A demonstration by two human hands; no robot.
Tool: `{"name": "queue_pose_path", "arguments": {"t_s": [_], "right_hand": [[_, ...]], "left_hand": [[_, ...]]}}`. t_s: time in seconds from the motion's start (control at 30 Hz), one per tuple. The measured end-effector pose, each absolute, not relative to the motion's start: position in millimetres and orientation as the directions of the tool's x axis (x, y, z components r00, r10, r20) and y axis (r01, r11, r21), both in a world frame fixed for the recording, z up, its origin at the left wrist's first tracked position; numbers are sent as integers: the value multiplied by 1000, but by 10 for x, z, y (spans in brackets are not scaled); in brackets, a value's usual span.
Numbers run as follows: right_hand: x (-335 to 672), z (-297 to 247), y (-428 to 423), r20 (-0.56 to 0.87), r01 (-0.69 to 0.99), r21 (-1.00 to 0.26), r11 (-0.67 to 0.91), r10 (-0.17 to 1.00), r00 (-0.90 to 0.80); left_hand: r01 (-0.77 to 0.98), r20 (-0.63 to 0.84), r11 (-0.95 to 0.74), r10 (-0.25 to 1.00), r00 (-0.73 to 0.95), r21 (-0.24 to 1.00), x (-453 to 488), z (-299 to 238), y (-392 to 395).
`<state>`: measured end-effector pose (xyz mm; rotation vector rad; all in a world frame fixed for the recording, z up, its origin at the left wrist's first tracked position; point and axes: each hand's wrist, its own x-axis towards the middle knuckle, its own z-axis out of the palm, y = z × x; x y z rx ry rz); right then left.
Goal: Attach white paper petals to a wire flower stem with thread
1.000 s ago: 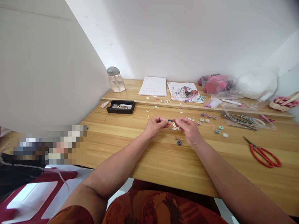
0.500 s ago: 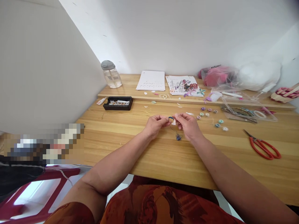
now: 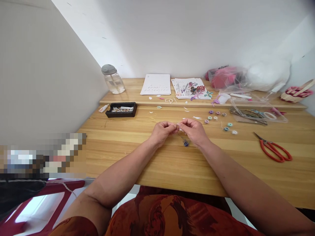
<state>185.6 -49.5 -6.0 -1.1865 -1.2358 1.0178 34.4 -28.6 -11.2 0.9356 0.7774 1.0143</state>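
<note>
Two hands met over the middle of the wooden table (image 3: 172, 164), to the right of the black tray (image 3: 121, 109) and nearer the seated person than it. The left hand (image 3: 162, 131) and the right hand (image 3: 194, 131) each had thumb and forefinger pressed together, tip to tip, on one small pale piece (image 3: 178, 126) held just above the board. It was too small for me to say what it was.

A dark blue coil (image 3: 186, 143) lay on the table just beside the right hand, right of the tray and closer to the front edge. Whether a thread joined it to the pinched piece could not be told. Several small round coils (image 3: 216, 117) lay well to the right of the tray, with the red scissors (image 3: 273, 150) farther right again.

Judgement: the step in hand was fine fingertip work on the piece, with both hands committed. A next move would call for one pinch to hold the piece steady while the other shifts, in small, slow movements with the wrists kept low.
</note>
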Motion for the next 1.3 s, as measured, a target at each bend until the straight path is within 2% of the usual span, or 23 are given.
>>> {"name": "queue_pose_path", "arguments": {"t_s": [0.13, 0.4, 0.63, 0.8, 0.97, 1.03, 1.13, 1.3], "right_hand": [[1889, -42, -486, 42, 19, -999, 41, 995, 93], [1860, -74, -500, 242, 233, -948, 217, 967, 82], [1852, -101, -503, 249, 163, -957, 239, 967, 46], [1855, -94, -522, 268, 254, -936, 244, 961, 66], [1878, -82, -511, 253, 263, -937, 229, 965, 62], [1898, -57, -499, 265, 239, -945, 225, 953, 150], [1916, 0, -491, 238, 92, -971, 221, 932, 272], [1814, 74, -568, 129, -124, -980, 156, 971, 200]], "left_hand": [[-358, -133, 246, 941, 312, 901, 328, -97, -275], [-352, -121, 237, 939, 321, 906, 327, -89, -280], [-331, -120, 226, 942, 312, 916, 331, -82, -283], [-266, -92, 183, 942, 322, 946, 330, -65, -319], [-273, -88, 178, 946, 312, 945, 327, -72, -313], [-302, -111, 201, 950, 291, 932, 324, -81, -295], [-357, -147, 234, 956, 253, 904, 312, -101, -260], [-398, -124, 214, 963, 239, 892, 291, -120, -233]]}}
